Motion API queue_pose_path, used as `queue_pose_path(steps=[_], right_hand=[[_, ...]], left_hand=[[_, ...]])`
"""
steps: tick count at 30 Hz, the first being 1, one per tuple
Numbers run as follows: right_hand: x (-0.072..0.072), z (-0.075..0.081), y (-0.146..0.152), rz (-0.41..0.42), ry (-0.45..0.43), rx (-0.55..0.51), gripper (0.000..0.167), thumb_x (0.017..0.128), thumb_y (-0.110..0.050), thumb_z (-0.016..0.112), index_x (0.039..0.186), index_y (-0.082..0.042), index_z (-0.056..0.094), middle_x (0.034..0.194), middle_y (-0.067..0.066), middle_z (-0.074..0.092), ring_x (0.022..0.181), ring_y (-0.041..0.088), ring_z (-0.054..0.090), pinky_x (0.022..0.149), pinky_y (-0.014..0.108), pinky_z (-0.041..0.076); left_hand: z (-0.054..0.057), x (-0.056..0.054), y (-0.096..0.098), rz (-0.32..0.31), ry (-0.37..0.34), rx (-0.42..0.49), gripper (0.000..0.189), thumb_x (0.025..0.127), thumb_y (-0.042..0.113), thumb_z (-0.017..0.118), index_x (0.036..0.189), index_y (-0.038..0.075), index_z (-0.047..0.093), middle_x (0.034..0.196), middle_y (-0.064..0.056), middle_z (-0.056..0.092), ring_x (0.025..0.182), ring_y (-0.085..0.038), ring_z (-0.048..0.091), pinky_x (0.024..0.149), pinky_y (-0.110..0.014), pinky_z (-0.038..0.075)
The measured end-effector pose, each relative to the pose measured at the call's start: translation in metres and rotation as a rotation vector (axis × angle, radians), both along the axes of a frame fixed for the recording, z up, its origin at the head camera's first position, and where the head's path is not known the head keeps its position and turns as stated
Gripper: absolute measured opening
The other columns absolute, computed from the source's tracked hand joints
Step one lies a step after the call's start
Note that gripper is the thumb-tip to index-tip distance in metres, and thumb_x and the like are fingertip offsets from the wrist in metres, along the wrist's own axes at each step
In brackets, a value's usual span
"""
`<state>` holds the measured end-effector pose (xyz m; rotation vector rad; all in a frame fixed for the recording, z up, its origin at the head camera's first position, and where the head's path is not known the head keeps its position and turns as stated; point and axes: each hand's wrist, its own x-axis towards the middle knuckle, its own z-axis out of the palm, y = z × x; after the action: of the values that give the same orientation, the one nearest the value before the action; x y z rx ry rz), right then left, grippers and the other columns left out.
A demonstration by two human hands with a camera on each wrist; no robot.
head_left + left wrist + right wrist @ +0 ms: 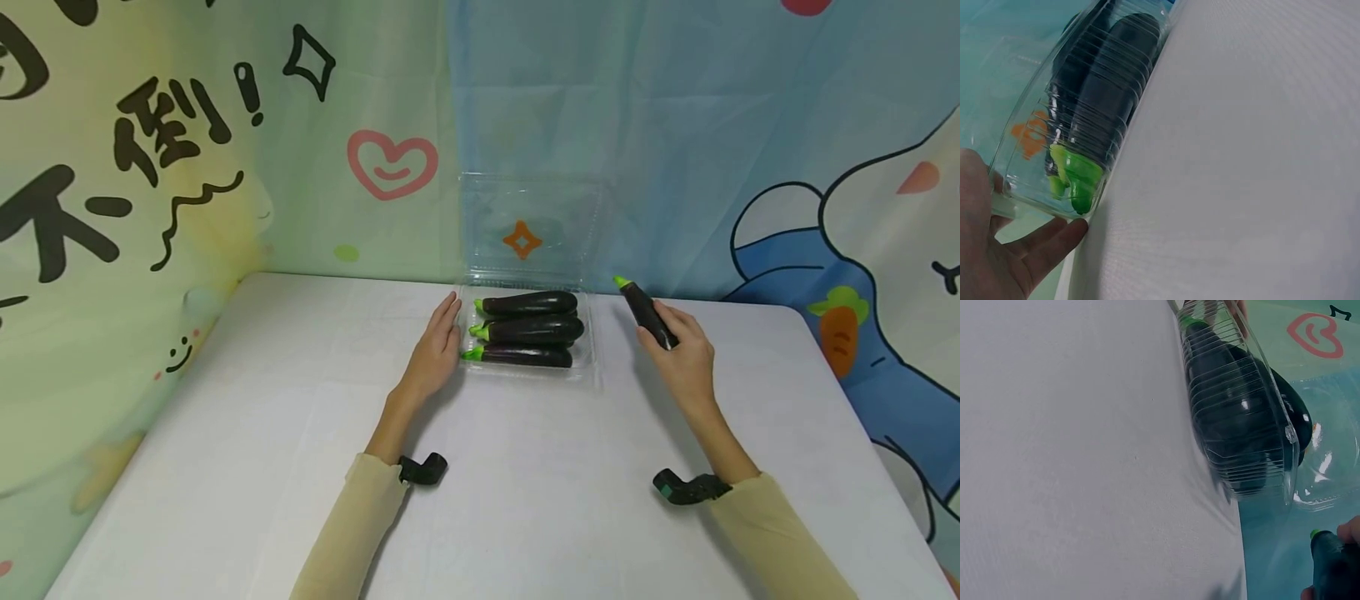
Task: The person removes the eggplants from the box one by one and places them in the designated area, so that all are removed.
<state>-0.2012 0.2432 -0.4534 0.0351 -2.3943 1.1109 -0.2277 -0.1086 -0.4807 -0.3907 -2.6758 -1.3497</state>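
Three dark eggplants (534, 328) with green stem ends lie side by side in a clear plastic clamshell box (587, 375), whose lid (555, 218) stands raised at the back. My left hand (435, 350) rests against the box's left side with its fingers straight; in the left wrist view the fingertips (1075, 232) touch the corner by the green stems. To the right of the box, my right hand (684, 354) grips another eggplant (645, 312) by its thick end, stem pointing up and left. The right wrist view shows only part of this hand and the held eggplant (1330, 565).
The box stands near the far edge of a white table (525, 500). Directly behind hangs a printed cloth backdrop (675, 125), and the raised lid is close to it. Each wrist wears a black camera mount (425, 469).
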Motion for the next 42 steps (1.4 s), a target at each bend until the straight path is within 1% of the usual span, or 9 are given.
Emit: queue_pose_path(steps=[2, 4, 7, 9, 11, 17, 22, 30, 42], right_hand=[[0.000, 0.000, -0.002, -0.015, -0.023, -0.009, 0.051, 0.084, -0.007, 0.070, 0.134, -0.003, 0.058, 0.130, 0.023, 0.058, 0.114, 0.037, 0.057, 0.078, 0.007, 0.032], [0.000, 0.000, -0.004, -0.029, -0.050, -0.018, 0.054, 0.083, -0.005, 0.069, 0.135, -0.004, 0.056, 0.132, 0.023, 0.057, 0.115, 0.037, 0.056, 0.081, 0.013, 0.034], [0.000, 0.000, -0.005, -0.034, -0.089, -0.029, 0.056, 0.083, -0.004, 0.066, 0.137, -0.004, 0.054, 0.134, 0.024, 0.054, 0.117, 0.039, 0.053, 0.087, 0.030, 0.042], [-0.001, -0.001, -0.005, -0.034, -0.107, -0.031, 0.056, 0.084, -0.004, 0.065, 0.138, -0.003, 0.052, 0.136, 0.025, 0.053, 0.120, 0.040, 0.052, 0.090, 0.043, 0.044], [-0.001, -0.002, -0.005, -0.027, -0.114, -0.036, 0.055, 0.085, -0.005, 0.065, 0.139, -0.001, 0.052, 0.138, 0.025, 0.052, 0.123, 0.042, 0.051, 0.096, 0.051, 0.043], [-0.002, -0.007, -0.008, -0.026, -0.159, -0.056, 0.053, 0.089, -0.008, 0.065, 0.139, 0.000, 0.050, 0.143, 0.023, 0.050, 0.133, 0.041, 0.046, 0.108, 0.054, 0.038], [-0.005, -0.009, -0.011, -0.010, -0.226, -0.068, 0.054, 0.094, -0.013, 0.058, 0.144, 0.001, 0.043, 0.151, 0.023, 0.041, 0.140, 0.041, 0.037, 0.113, 0.055, 0.032], [-0.011, -0.014, -0.013, 0.014, -0.310, -0.067, 0.056, 0.100, -0.017, 0.047, 0.150, 0.001, 0.030, 0.156, 0.024, 0.030, 0.145, 0.041, 0.028, 0.116, 0.056, 0.026], [-0.021, -0.023, -0.017, 0.086, -0.437, 0.026, 0.059, 0.104, -0.019, 0.037, 0.153, 0.006, 0.014, 0.159, 0.028, 0.016, 0.148, 0.043, 0.015, 0.121, 0.054, 0.015]], left_hand=[[0.000, 0.000, 0.000, 0.000, -0.003, 0.000, 0.049, 0.103, 0.013, 0.034, 0.150, 0.002, 0.032, 0.161, -0.005, 0.025, 0.149, -0.022, 0.024, 0.121, -0.041, 0.024], [-0.001, 0.000, 0.000, -0.002, 0.000, 0.002, 0.049, 0.103, 0.014, 0.034, 0.150, 0.002, 0.032, 0.161, -0.006, 0.025, 0.149, -0.022, 0.024, 0.121, -0.041, 0.024], [-0.002, 0.000, 0.001, -0.002, 0.009, 0.002, 0.049, 0.103, 0.014, 0.034, 0.150, 0.002, 0.033, 0.161, -0.008, 0.026, 0.149, -0.022, 0.024, 0.121, -0.042, 0.025], [-0.002, 0.000, 0.001, -0.003, 0.014, 0.000, 0.049, 0.103, 0.015, 0.033, 0.150, 0.003, 0.032, 0.161, -0.008, 0.026, 0.149, -0.022, 0.024, 0.121, -0.042, 0.025], [-0.002, 0.000, 0.001, -0.002, 0.015, -0.003, 0.049, 0.103, 0.015, 0.033, 0.150, 0.003, 0.033, 0.161, -0.009, 0.026, 0.149, -0.023, 0.024, 0.121, -0.042, 0.025], [-0.002, 0.001, 0.001, 0.005, 0.013, -0.001, 0.049, 0.102, 0.012, 0.034, 0.150, 0.001, 0.033, 0.161, -0.007, 0.026, 0.149, -0.023, 0.024, 0.121, -0.043, 0.024], [-0.002, 0.001, 0.002, 0.005, 0.012, 0.005, 0.050, 0.102, 0.011, 0.034, 0.150, 0.001, 0.031, 0.161, -0.008, 0.025, 0.149, -0.024, 0.024, 0.121, -0.044, 0.024], [0.000, 0.001, 0.001, 0.002, 0.003, 0.004, 0.049, 0.102, 0.011, 0.034, 0.150, 0.002, 0.032, 0.161, -0.008, 0.026, 0.149, -0.023, 0.024, 0.121, -0.043, 0.025], [0.000, 0.001, 0.001, 0.005, 0.004, -0.009, 0.048, 0.103, 0.013, 0.033, 0.150, 0.002, 0.033, 0.161, -0.005, 0.026, 0.149, -0.022, 0.024, 0.121, -0.041, 0.025]])
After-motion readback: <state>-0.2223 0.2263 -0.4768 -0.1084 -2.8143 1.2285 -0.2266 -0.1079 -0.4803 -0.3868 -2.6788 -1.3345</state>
